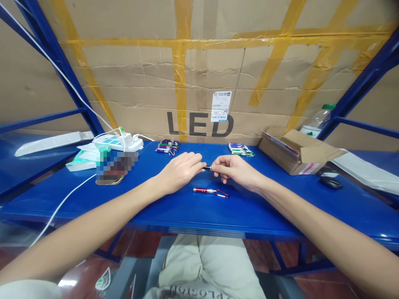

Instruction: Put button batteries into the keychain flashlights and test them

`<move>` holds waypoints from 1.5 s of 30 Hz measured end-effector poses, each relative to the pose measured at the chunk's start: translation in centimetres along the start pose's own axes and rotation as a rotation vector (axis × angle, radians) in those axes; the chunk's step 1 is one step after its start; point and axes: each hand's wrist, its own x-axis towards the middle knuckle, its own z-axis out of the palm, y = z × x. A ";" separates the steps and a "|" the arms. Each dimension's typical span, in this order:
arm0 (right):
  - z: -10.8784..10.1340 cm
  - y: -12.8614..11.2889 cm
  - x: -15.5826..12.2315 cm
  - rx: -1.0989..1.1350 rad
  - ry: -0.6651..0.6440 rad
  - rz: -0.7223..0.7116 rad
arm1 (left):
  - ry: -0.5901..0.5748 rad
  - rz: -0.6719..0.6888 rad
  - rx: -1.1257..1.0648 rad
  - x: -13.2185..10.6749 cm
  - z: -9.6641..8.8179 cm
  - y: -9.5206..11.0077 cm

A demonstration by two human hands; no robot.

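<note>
My left hand point(182, 172) is closed, its thumb and fingertips pinching one end of a small dark cylinder with a silver end point(208, 167). From the other side my right hand point(233, 171) pinches the silver end. Much of that piece is hidden by my fingers. Just below my hands, a red mini flashlight point(204, 190) lies flat on the blue table point(174, 211). It has a silver section and a red carabiner clip point(222, 194) at its right end.
Several mini flashlights lie in a left pile point(167, 146) and a right pile point(240, 149) at the back. A cardboard box point(296, 151), a black mouse point(331, 182) and a bottle point(321, 120) are right; a power strip point(121, 142) and a blurred-out object point(116, 168) are left.
</note>
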 end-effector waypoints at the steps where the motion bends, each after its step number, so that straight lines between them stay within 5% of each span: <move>1: 0.0 -0.1 0.0 0.024 0.000 0.011 | 0.005 0.011 0.016 0.0 0.0 0.0; 12: -0.4 0.2 0.2 0.127 -0.037 0.079 | 0.010 0.026 0.044 0.1 -0.2 0.1; 23: -2.3 0.0 0.2 -0.571 0.107 -0.183 | -0.049 -0.355 -0.514 -0.1 0.7 0.0; 27: -3.1 -0.1 0.0 -0.875 0.013 -0.133 | -0.047 -0.442 -0.580 0.0 0.7 -0.2; 35: -3.5 0.2 -0.2 -0.985 -0.178 -0.025 | -0.089 -0.485 -0.620 0.2 0.6 -0.2; 45: -2.2 -0.5 -0.4 -0.961 -0.091 -0.061 | -0.065 -0.492 -0.639 0.2 0.6 -0.3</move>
